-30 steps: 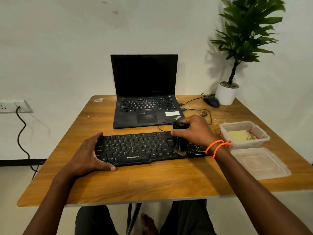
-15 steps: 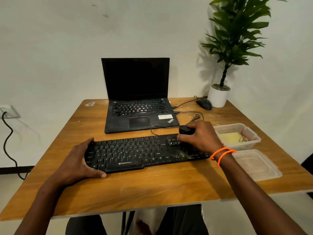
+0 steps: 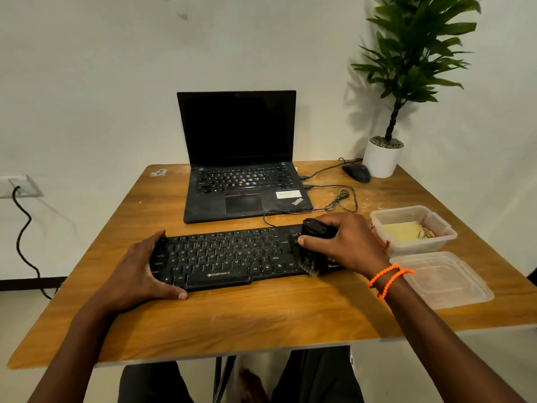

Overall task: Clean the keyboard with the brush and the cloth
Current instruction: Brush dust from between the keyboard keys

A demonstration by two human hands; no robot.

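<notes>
A black keyboard [image 3: 226, 255] lies across the middle of the wooden table [image 3: 261, 321]. My left hand [image 3: 139, 269] grips its left end, thumb along the front edge. My right hand [image 3: 345, 242] is closed on a black brush [image 3: 313, 231], whose bristles press down on the keys near the keyboard's right end. A yellowish cloth [image 3: 406, 231] lies folded inside an open clear plastic box [image 3: 418, 248] just right of that hand.
An open black laptop [image 3: 241, 181] stands behind the keyboard, with cables running to its right side. A black mouse [image 3: 356, 172] and a potted plant [image 3: 382, 158] stand at the back right corner. The box's clear lid [image 3: 444, 280] lies at the right front.
The right hand with the brush has moved along the right part of the keyboard, and the bristles now sit near its front edge. The left hand keeps its hold. My head has shifted.
</notes>
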